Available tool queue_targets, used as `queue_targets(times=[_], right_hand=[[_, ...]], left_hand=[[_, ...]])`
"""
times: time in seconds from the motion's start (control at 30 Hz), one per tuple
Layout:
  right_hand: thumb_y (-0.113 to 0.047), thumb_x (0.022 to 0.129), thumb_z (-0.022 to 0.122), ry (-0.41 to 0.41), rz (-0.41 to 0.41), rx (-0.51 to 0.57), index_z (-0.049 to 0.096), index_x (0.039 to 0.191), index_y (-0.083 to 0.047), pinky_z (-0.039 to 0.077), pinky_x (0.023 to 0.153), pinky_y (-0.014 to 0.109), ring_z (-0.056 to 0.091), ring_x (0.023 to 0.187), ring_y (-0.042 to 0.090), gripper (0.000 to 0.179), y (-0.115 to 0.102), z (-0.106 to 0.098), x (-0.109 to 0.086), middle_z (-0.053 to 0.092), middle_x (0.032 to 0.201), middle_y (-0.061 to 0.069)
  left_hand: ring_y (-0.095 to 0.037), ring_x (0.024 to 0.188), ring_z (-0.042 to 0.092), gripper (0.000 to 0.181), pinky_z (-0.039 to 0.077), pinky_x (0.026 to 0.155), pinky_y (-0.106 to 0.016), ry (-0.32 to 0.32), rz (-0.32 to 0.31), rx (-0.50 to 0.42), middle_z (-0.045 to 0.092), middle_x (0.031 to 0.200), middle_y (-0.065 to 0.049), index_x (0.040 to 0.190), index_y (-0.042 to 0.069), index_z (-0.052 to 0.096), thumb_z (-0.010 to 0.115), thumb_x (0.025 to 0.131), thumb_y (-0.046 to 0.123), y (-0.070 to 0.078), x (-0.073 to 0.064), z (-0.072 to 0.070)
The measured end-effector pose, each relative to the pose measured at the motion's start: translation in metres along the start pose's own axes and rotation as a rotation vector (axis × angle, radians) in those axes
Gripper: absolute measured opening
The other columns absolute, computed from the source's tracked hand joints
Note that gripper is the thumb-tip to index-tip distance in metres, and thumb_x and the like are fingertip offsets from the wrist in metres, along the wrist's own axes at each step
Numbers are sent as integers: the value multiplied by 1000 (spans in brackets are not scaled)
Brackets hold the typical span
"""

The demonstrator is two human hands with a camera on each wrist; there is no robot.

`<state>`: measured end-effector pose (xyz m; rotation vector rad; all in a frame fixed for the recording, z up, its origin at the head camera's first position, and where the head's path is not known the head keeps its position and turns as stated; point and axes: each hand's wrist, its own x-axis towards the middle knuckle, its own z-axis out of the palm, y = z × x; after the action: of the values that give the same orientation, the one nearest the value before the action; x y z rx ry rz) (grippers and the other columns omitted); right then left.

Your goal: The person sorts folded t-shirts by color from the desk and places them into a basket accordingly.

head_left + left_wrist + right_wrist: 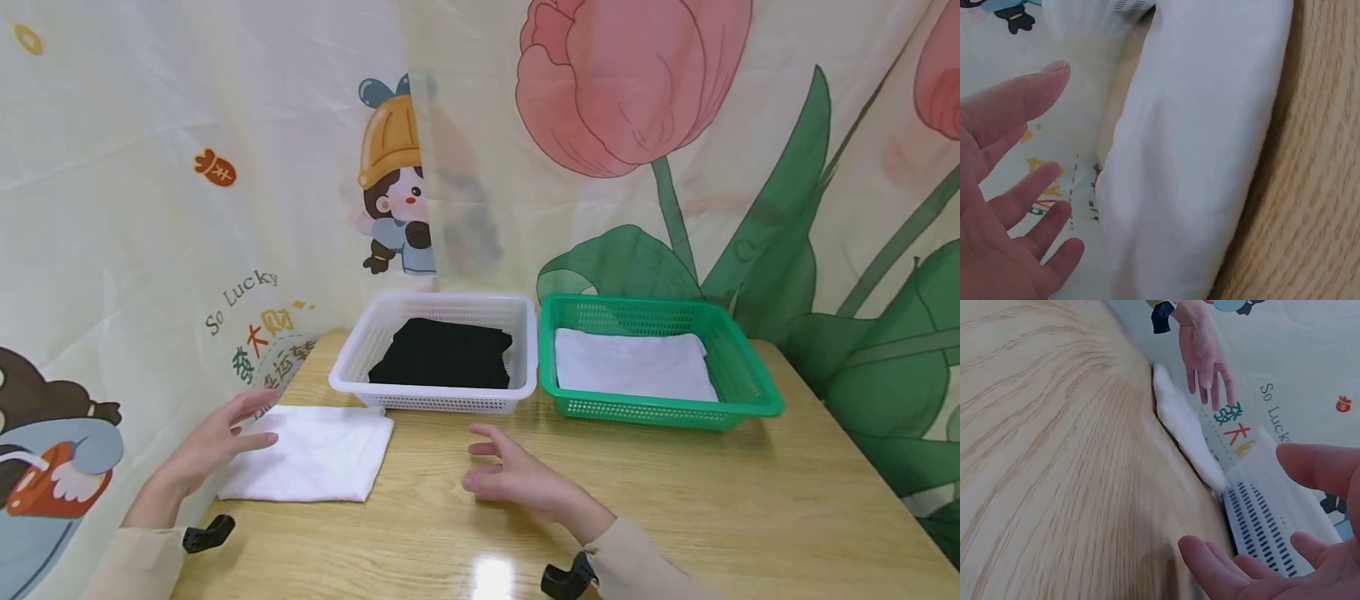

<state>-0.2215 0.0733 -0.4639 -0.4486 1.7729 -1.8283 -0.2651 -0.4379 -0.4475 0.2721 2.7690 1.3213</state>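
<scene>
A folded white cloth (315, 457) lies flat on the left part of the table. Above its left edge is my left hand (208, 443), fingers spread and apart from the fabric; the left wrist view shows the palm (997, 250) holding nothing beside the cloth (1191, 150). My right hand (525, 482) hovers over the table in front of the baskets, its fingers loosely bent around nothing. Folded black cloth (442, 354) lies in the white basket (435, 400). In the green basket (645, 408) is another folded white cloth (633, 367).
Both baskets stand side by side at the back of the wooden table (420, 542). A printed curtain (300, 125) hangs behind the table and along its left side. Black wrist mounts (210, 534) sit at both sleeves.
</scene>
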Motion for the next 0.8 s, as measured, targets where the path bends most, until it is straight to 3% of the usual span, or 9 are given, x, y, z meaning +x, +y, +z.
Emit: queue_targets(times=[0.2,0.43,0.57,0.8], right_hand=[[-5,96,77,42,35,73,26,167,-14,57,102,49,68,118,32,87,6,19,23,32,163,30],[-1,96,76,62,62,139,28,165,-12,58,101,49,69,118,34,85,6,34,40,36,161,30],[1,95,76,60,71,155,29,165,-12,58,100,49,69,117,34,85,5,40,46,38,159,31],[2,96,74,61,61,216,28,165,-9,57,101,53,67,121,38,84,7,45,53,39,157,33]], left_hand=[[-67,145,27,99,32,112,-76,-21,-89,-4,17,166,-41,167,-1,16,81,96,20,-13,-3,5],[-67,148,16,109,18,113,-81,-12,-210,45,14,165,-44,168,1,16,87,88,23,-13,0,11],[-67,149,11,112,13,115,-81,-19,-210,99,13,165,-43,167,0,18,90,84,22,-9,1,16],[-67,149,13,105,16,115,-80,2,-206,209,15,165,-43,165,1,28,91,84,22,-3,2,27]])
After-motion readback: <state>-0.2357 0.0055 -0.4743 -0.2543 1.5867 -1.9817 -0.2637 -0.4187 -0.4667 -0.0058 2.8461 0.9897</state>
